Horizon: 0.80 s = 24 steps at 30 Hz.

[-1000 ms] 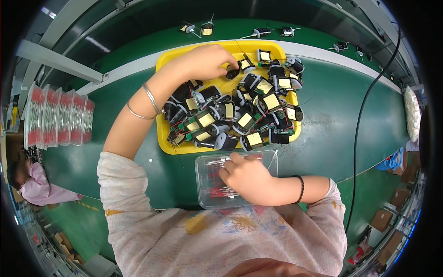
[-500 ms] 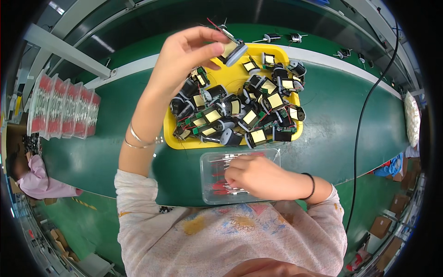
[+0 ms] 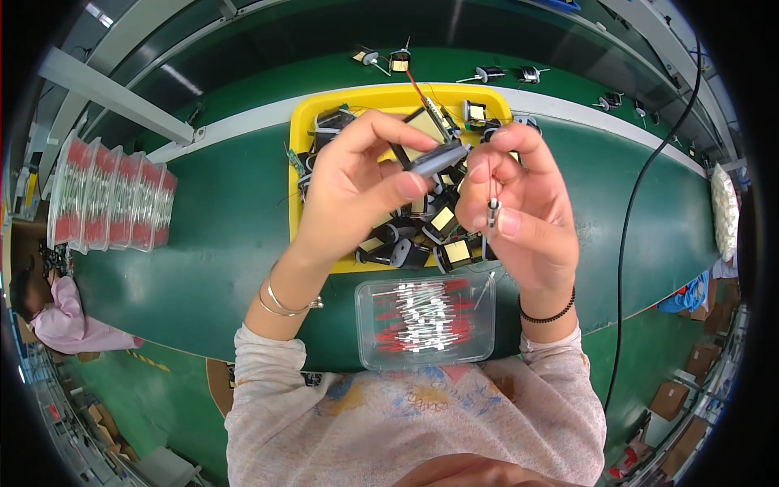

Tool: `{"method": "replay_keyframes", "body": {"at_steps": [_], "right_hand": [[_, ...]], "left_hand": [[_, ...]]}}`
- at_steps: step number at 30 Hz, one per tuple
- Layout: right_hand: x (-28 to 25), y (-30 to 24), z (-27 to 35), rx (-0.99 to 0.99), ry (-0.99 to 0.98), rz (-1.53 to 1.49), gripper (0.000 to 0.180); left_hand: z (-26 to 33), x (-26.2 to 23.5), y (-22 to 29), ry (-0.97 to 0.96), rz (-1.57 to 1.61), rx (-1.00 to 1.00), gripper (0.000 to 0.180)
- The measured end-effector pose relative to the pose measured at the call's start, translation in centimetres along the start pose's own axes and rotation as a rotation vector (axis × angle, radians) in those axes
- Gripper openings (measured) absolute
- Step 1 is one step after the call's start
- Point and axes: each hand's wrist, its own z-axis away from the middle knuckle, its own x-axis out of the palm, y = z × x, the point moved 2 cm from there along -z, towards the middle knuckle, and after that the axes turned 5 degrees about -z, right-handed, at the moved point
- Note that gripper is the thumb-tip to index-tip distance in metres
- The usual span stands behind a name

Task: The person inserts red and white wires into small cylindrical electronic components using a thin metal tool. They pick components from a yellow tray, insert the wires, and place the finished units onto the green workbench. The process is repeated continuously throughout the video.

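Above the yellow tray (image 3: 345, 265), my left hand (image 3: 357, 183) is closed on a black electronic module (image 3: 438, 158) with a grey rounded end, a pale yellow pad, a narrow circuit board and a red wire. My right hand (image 3: 540, 203), just right of it, pinches a thin wire lead (image 3: 493, 207) with a small dark-and-white end. The lead and module are close together; whether they touch I cannot tell. Several similar modules (image 3: 454, 252) lie piled in the tray. Nearer my body, a clear plastic box (image 3: 363, 345) holds many red and white leads (image 3: 426, 316).
Stacked clear boxes (image 3: 109, 195) of leads stand at the left. A few modules (image 3: 489, 74) lie on the green surface beyond the pale ledge. A black cable (image 3: 626, 243) hangs down on the right. Someone in a pink sleeve (image 3: 77, 321) is at far left.
My left hand has brought the module down and nearer. My right hand has risen out of the clear box with a lead and now faces the left hand.
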Motion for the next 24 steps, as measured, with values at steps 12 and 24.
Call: {"method": "replay_keyframes", "body": {"at_steps": [12, 24], "right_hand": [[-1.1, 2.0, -0.1, 0.089, 0.023, -0.096, 0.038], [0.6, -0.8, -0.3, -0.993, -0.109, 1.666, 0.037]], "left_hand": [[0.7, 0.4, -0.6, 0.114, -0.435, 0.250, 0.035], [1.0, -2.0, 5.4, 0.027, -0.513, 0.139, 0.047]]}}
